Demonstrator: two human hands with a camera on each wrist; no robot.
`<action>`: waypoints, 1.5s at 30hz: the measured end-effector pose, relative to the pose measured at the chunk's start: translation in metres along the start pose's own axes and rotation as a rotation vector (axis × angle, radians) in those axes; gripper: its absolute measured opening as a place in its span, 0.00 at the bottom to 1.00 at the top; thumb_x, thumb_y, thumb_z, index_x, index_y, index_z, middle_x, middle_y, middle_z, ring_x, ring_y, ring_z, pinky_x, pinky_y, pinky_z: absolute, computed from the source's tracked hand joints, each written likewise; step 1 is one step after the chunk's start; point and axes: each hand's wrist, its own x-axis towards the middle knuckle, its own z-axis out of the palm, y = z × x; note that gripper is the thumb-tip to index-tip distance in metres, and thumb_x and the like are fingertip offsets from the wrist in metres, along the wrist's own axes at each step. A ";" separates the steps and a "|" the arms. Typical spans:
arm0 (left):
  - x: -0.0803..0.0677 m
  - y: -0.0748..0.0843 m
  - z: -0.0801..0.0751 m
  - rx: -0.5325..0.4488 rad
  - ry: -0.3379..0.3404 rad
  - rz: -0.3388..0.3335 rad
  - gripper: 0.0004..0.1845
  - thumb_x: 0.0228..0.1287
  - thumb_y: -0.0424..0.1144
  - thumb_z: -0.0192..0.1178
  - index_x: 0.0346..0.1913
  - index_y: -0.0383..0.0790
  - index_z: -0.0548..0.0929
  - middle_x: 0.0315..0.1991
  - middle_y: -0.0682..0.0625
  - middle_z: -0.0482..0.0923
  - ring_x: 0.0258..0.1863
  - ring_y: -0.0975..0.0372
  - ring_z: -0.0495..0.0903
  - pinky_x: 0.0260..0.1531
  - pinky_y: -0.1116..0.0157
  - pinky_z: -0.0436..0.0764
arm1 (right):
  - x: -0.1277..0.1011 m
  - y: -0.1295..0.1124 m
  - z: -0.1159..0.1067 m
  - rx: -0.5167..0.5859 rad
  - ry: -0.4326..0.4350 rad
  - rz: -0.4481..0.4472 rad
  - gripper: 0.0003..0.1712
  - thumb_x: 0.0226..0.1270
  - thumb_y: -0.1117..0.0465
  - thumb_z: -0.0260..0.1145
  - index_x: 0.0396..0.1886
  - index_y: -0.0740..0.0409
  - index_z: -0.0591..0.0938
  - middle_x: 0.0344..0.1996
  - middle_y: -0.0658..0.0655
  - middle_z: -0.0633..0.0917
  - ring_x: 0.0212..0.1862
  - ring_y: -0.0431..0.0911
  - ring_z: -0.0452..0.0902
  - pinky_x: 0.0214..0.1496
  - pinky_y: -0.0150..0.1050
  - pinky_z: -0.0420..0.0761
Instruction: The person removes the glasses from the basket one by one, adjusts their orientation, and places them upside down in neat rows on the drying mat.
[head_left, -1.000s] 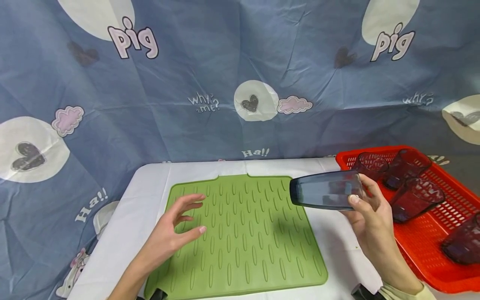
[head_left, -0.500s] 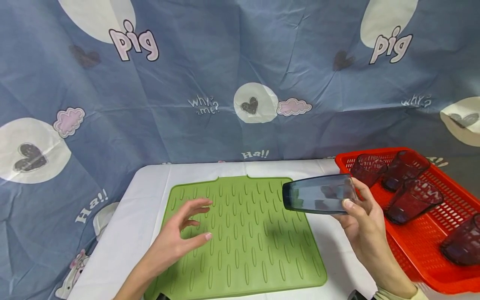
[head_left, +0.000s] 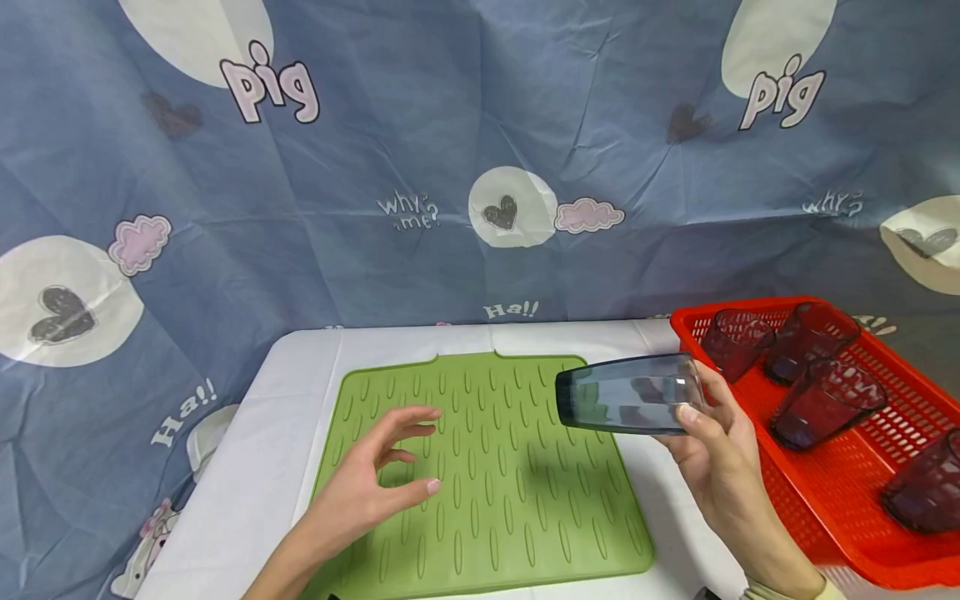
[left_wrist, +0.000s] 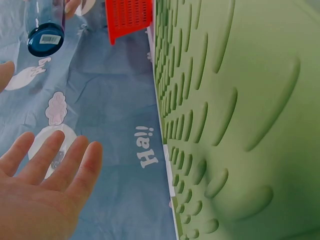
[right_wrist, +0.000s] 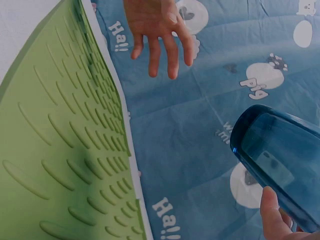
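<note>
Cartoon-print cloth backs the tabletop [head_left: 247, 467]; right hand [head_left: 720, 454] grips a light, slick tumbler [head_left: 626, 394] sideways near its rim at 3 o'clock, left hand [head_left: 375, 479] open.

Blue tumbler [head_left: 626, 393] sideways above mat [head_left: 480, 483]

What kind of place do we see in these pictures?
Probably a staged dish-drying table, not a real kitchen: a printed blue cloth backdrop, a green ribbed drying mat, and a red basket of tumblers, one tumbler in the right hand.
</note>
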 end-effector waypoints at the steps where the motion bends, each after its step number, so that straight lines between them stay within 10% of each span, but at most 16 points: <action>1: 0.000 0.000 0.001 -0.003 -0.002 -0.004 0.36 0.57 0.35 0.72 0.68 0.49 0.69 0.65 0.54 0.70 0.63 0.54 0.71 0.54 0.57 0.78 | 0.000 0.001 0.001 -0.009 0.004 0.001 0.24 0.70 0.74 0.46 0.63 0.61 0.71 0.55 0.59 0.77 0.50 0.49 0.81 0.54 0.45 0.81; 45: 0.000 -0.001 0.021 -0.131 -0.112 -0.089 0.39 0.53 0.36 0.73 0.68 0.52 0.69 0.65 0.54 0.70 0.64 0.51 0.70 0.55 0.55 0.78 | -0.017 0.036 0.015 -0.016 -0.090 0.091 0.31 0.61 0.77 0.52 0.66 0.59 0.68 0.57 0.59 0.77 0.52 0.48 0.79 0.50 0.40 0.83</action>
